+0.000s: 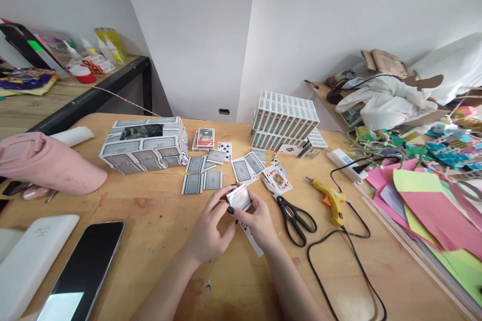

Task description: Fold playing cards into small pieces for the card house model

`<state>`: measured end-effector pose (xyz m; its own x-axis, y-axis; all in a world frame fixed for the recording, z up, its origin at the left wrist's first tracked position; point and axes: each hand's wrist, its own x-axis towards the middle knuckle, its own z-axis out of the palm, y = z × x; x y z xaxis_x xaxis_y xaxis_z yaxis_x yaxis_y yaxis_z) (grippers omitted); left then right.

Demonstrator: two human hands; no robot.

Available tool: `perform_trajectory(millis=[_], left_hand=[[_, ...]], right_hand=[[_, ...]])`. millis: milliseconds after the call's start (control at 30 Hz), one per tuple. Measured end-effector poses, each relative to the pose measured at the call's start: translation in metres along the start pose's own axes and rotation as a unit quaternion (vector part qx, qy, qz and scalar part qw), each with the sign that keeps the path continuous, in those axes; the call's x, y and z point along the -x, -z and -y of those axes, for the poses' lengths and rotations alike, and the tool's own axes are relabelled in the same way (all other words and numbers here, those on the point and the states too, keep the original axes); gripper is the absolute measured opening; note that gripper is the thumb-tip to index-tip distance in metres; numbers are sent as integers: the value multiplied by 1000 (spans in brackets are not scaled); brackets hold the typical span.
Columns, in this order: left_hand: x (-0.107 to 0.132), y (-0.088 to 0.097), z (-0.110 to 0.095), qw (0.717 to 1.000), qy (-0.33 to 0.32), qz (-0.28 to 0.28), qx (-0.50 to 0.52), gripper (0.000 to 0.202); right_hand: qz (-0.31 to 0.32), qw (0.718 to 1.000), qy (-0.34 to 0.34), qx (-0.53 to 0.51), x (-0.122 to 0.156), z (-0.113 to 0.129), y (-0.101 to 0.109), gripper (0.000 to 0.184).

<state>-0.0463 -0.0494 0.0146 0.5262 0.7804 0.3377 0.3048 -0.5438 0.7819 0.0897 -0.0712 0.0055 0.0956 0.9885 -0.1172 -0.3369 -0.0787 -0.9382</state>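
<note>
Between my two hands, above the table's middle, is a folded playing card (239,198) with a grey patterned back. My left hand (214,228) pinches its left side, and my right hand (259,218) grips its right side with the thumb across the lower edge. Partly under my right hand lies a white card strip (253,241). Beyond my hands, loose cards (193,183) lie face down, and a face card (278,179) lies face up. Black-handled scissors (295,218) rest right of my right hand, beside a yellow hot glue gun (331,201).
A box covered in cards (143,145) with an opening on top stands back left. Stacked card packs (284,120) stand at the back. Left are a pink tumbler (52,163) and phone (83,271); right, a power strip (346,165), trailing cord and coloured paper (440,210).
</note>
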Motion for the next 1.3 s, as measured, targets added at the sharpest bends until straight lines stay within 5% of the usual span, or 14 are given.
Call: perform_trajectory(millis=[167,267,433,533,667,800,967,1100,1300], left_hand=[[-2,3,7,982,95,-60,150,19],[-6,2,17,909,241,-99,326,26],[-6,4,25,743,369,51,556,39],[-3,8,26,711,363,128,588,41],[-4,13,27,744,321,135,570,43],[-9,14,24,800,302,76,513,43],[-13,7,20,855,264,36,446,56],[-10,2,20,874,246,35,417,60],[-7,-1,24,888,244,15,391,59]], right_hand=[[-66,992,66,86,-4,-8,8,59],[-83,977,105,166,-3,-11,12,64],[0,966,135,222,6,0,8,71],[59,968,109,218,10,5,5,77],[51,967,137,211,6,1,5,76],[-15,981,145,130,-2,-7,9,65],[-14,987,123,106,-2,-4,14,64],[-21,983,120,135,0,1,14,63],[45,993,94,48,2,9,7,70]])
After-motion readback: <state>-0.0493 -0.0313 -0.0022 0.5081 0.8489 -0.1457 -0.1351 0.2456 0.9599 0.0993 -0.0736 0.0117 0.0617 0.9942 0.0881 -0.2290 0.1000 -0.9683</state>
